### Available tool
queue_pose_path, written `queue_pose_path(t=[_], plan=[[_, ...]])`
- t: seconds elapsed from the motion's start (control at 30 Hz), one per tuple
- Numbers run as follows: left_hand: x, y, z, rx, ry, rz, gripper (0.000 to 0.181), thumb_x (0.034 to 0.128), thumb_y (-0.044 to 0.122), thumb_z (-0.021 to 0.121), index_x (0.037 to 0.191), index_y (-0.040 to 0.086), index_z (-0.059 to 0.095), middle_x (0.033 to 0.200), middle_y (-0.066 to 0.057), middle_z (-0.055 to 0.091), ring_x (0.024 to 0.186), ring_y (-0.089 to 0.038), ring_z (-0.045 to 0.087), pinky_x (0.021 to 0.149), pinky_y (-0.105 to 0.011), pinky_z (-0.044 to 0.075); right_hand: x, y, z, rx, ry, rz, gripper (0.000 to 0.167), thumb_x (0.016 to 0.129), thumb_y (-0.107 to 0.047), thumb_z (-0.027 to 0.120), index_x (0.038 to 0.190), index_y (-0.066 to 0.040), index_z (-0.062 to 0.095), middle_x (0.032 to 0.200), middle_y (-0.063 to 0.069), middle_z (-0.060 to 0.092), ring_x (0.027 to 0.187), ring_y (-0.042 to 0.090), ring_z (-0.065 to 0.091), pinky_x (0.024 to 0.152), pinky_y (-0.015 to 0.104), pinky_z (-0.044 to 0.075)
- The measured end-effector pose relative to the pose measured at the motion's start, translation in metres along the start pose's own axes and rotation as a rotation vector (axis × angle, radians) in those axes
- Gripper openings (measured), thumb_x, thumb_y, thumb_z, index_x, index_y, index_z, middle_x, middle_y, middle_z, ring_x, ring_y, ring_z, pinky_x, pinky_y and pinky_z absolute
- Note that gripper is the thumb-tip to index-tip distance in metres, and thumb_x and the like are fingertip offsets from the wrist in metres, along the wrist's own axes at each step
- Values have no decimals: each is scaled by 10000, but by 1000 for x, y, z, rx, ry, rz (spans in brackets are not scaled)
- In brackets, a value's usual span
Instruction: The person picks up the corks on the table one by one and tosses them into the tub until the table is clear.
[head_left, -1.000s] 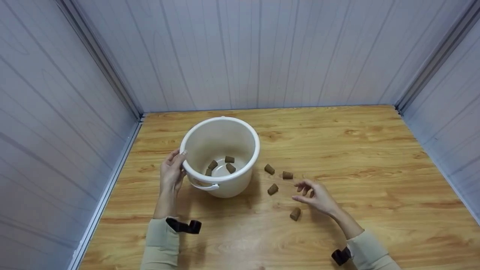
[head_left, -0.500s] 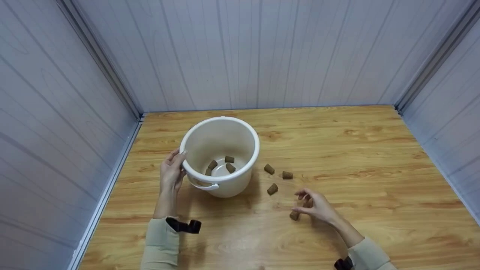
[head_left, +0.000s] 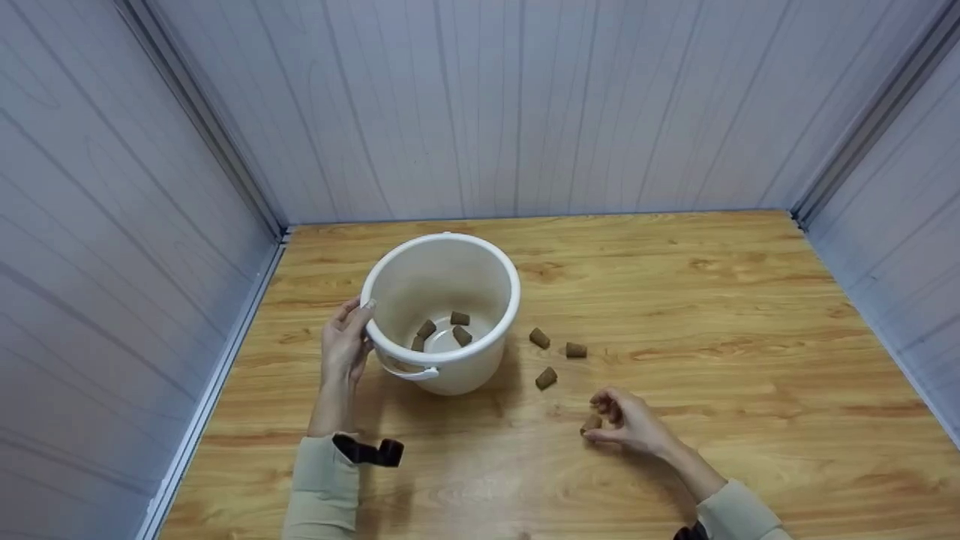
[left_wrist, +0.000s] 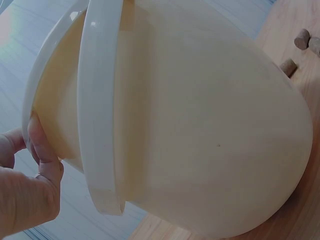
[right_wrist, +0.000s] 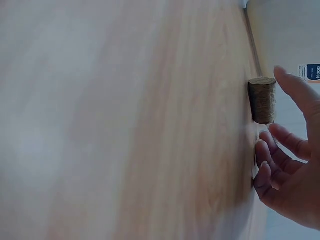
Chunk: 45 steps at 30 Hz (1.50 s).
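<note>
A white bucket [head_left: 502, 339] stands on the wooden table, several brown corks [head_left: 461, 335] lying on its bottom. My left hand [head_left: 345, 345] grips the bucket's rim at its left side, thumb over the edge; the left wrist view shows the fingers [left_wrist: 45, 150] curled round the rim. At the lower right, my right hand [head_left: 634, 426] is at a loose cork [head_left: 591, 424]. In the right wrist view its thumb and index finger [right_wrist: 290, 140] lie near opposite ends of that cork [right_wrist: 263, 102], spread apart; whether they touch it is hard to tell. The cork rests on the table.
Between the bucket and my right hand lie three other corks, a left one [head_left: 539, 338], a right one [head_left: 576, 350] and a nearer one [head_left: 547, 378]. The bucket's handle [head_left: 409, 373] hangs at its front. Pale panel walls [head_left: 480, 112] enclose the table [head_left: 720, 315].
My right hand has moved toward me and down to the nearest cork, its thumb and fingers now around it. The left hand and bucket have stayed in place.
</note>
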<state>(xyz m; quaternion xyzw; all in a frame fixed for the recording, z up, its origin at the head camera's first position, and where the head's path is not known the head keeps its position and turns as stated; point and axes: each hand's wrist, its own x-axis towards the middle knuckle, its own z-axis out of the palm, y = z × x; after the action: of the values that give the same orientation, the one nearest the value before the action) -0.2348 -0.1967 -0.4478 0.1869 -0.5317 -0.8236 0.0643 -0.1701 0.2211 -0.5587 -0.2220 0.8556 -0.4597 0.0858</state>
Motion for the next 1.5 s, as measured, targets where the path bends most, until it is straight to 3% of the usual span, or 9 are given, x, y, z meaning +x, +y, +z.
queue_pose_path(t=[0.4,0.67,1.07,1.5], plan=[[0,-1,1,-9,-22,22,315,964,3,546,1254,-83,458,828,25,646,672,-78,631,522,-188,518,1,5,1,-57,16,-3,377,757,-208,851,950,7,609,873,26,548,742,108,472,635,242,425],[0,-1,1,7,-16,5,325,965,19,554,1260,-78,458,820,24,647,658,-76,622,499,-169,495,0,5,2,-70,38,-11,316,741,-200,862,867,-29,627,847,14,530,738,107,471,633,226,418],[0,-1,0,-15,-14,8,334,967,12,548,1275,-78,454,856,17,651,702,-79,639,559,-195,532,5,4,1,-88,59,-37,305,740,-171,858,871,-17,630,829,-2,532,706,89,475,611,218,422],[0,-1,0,-21,-8,1,306,961,5,556,1244,-61,463,945,-48,663,707,-83,643,562,-195,531,21,-12,-15,-110,96,-68,308,762,-135,842,938,0,628,905,53,579,747,205,558,631,280,476]])
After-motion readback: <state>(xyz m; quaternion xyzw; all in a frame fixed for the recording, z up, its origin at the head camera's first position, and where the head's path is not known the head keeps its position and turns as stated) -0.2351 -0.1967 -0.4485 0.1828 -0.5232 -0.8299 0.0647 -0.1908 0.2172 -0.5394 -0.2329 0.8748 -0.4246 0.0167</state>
